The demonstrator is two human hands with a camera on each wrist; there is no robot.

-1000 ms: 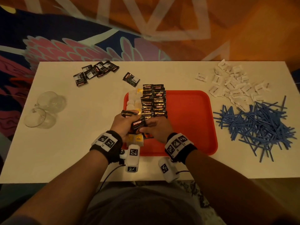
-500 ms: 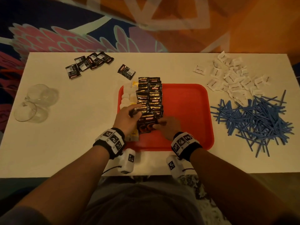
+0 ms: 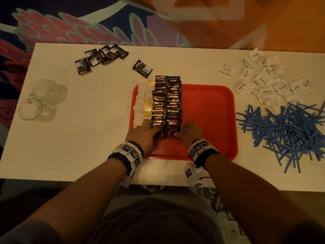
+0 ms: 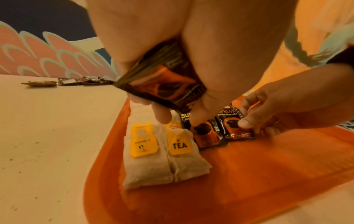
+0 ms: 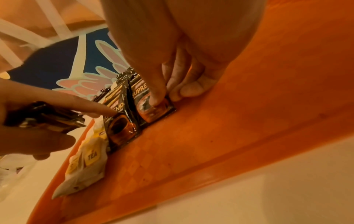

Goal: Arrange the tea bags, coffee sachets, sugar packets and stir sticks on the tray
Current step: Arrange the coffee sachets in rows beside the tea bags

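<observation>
Two columns of black coffee sachets [image 3: 167, 103] lie on the red tray [image 3: 211, 120], with a column of tea bags [image 3: 142, 103] to their left. My left hand [image 3: 140, 133] grips a small stack of coffee sachets [image 4: 162, 84] in its palm, and one fingertip presses the nearest left-column sachet [image 4: 206, 136]. My right hand [image 3: 190, 132] pinches the nearest right-column sachet [image 4: 235, 128], thumb on top and fingers curled at its right edge. The near tea bags [image 4: 162, 159] with yellow tags sit beside these sachets.
White sugar packets [image 3: 263, 81] and a heap of blue stir sticks [image 3: 284, 131] lie on the table right of the tray. Loose coffee sachets [image 3: 100, 59] lie at the far left, one more [image 3: 142, 68] near the tray. Two glass cups [image 3: 40, 101] lie at the left.
A sachet held between both hands has come down onto the tray. Two sachets now lie at the near end of the columns, each hand pressing one.
</observation>
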